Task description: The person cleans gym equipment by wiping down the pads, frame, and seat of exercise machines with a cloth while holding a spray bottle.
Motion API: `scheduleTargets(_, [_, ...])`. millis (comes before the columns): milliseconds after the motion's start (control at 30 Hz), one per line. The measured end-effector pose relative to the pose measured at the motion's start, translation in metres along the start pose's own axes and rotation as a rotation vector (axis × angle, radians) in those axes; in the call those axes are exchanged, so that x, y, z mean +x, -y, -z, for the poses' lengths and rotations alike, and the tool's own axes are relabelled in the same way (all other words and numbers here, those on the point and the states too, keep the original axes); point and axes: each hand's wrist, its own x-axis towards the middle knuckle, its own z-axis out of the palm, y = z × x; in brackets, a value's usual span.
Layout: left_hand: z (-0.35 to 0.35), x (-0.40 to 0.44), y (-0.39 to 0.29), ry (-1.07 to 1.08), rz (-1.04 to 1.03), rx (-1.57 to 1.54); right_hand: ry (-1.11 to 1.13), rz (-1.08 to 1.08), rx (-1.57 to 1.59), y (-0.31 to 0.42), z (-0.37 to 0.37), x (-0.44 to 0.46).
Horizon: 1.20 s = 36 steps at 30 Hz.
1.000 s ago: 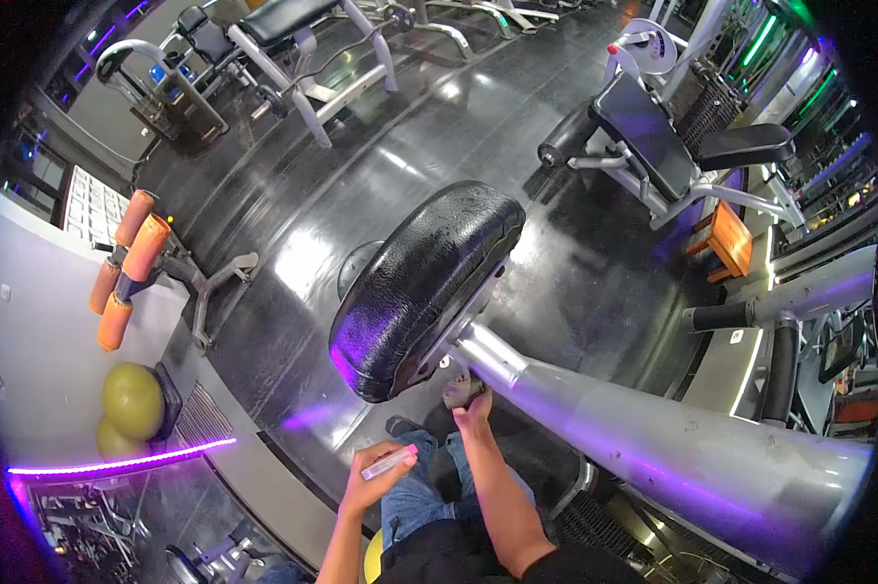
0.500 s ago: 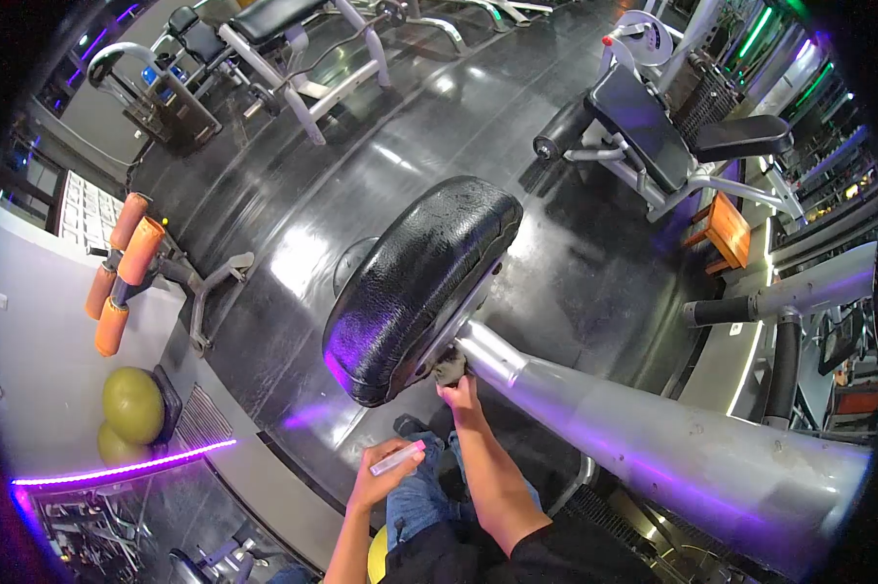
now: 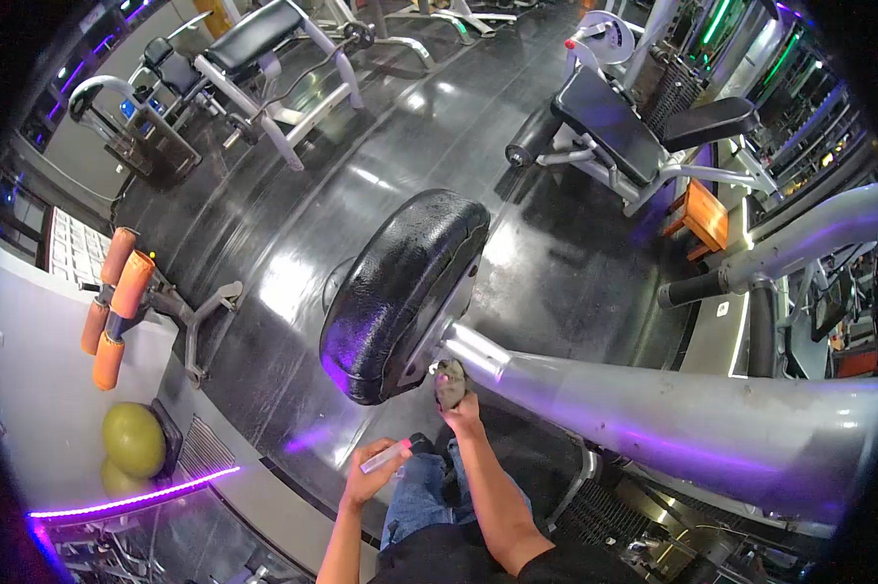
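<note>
My left hand [image 3: 363, 477] is closed around a small clear bottle [image 3: 384, 457] with a pink top, held tilted above my jeans. A crumpled grey cloth [image 3: 449, 385] is gripped in my right hand [image 3: 464, 414], just under the metal bracket of a black padded seat [image 3: 405, 297]. Whether the cloth touches the bracket I cannot tell. The seat's top looks wet and shiny, with purple light on its near end. From its underside a thick silver tube [image 3: 643, 414] runs off to the right.
Orange foam rollers [image 3: 132, 282] on a stand and a green exercise ball [image 3: 134, 440] are at the left. Farther off stand a black-padded bench machine [image 3: 609, 122], a wooden stool [image 3: 699, 216] and another bench [image 3: 259, 39]. Dark rubber flooring [image 3: 361, 209] lies between them.
The cloth in my right hand has come out from beneath the seat bracket and more of it shows. My left hand still holds the bottle. The whole view has shifted slightly.
</note>
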Motion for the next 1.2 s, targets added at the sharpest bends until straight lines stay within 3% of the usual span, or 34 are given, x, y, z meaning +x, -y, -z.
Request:
scheduleTargets(100, [-0.003, -0.007, -0.013, 0.026, 0.014, -0.038, 0.339, 0.243, -0.169, -0.004, 0.016, 0.024])
scheduleTargets(233, [0.006, -0.013, -0.002, 0.056, -0.083, 0.0, 0.304, 0.371, -0.31, -0.006, 0.022, 0.024])
scheduleTargets(267, [0.01, -0.015, -0.001, 0.056, -0.053, 0.001, 0.131, 0.273, -0.262, 0.001, 0.023, 0.026])
scheduleTargets(400, [0.025, -0.021, -0.003, 0.056, -0.004, -0.047, 0.107, 0.065, -0.036, 0.009, -0.032, -0.054])
scheduleTargets(433, [0.028, -0.022, -0.003, 0.06, -0.009, -0.046, 0.11, 0.07, -0.035, 0.009, -0.049, -0.075])
scheduleTargets(500, [0.036, -0.024, -0.002, 0.045, 0.0, -0.016, 0.352, -0.142, 0.291, 0.011, -0.071, -0.103])
scheduleTargets(533, [0.04, -0.023, 0.001, 0.049, -0.001, -0.014, 0.285, -0.207, 0.433, 0.013, -0.067, -0.1])
scheduleTargets(633, [0.046, -0.015, 0.013, 0.066, -0.022, 0.009, 0.161, -0.051, 0.241, 0.011, -0.055, -0.065])
scheduleTargets(667, [0.047, -0.013, 0.016, 0.067, -0.03, 0.016, 0.402, -0.113, 0.164, 0.012, -0.043, -0.059])
scheduleTargets(700, [0.048, -0.011, 0.017, 0.069, -0.038, 0.023, 0.405, -0.103, 0.169, 0.008, -0.042, -0.048])
scheduleTargets(767, [0.044, -0.012, 0.012, 0.088, 0.012, -0.005, 0.066, 0.134, 0.05, -0.005, -0.047, -0.029])
scheduleTargets(900, [0.038, -0.016, -0.007, 0.124, 0.074, -0.002, -0.027, 0.067, 0.068, -0.001, -0.056, -0.033])
scheduleTargets(1033, [0.036, -0.015, -0.01, 0.168, -0.021, 0.046, 0.089, 0.177, -0.047, 0.0, -0.075, -0.08])
scheduleTargets(1100, [0.033, -0.022, -0.024, 0.177, 0.029, 0.077, 0.355, 0.035, 0.12, 0.01, -0.073, -0.109])
scheduleTargets(1200, [0.036, -0.024, -0.019, 0.198, 0.032, 0.1, 0.333, -0.145, 0.388, 0.014, -0.079, -0.131])
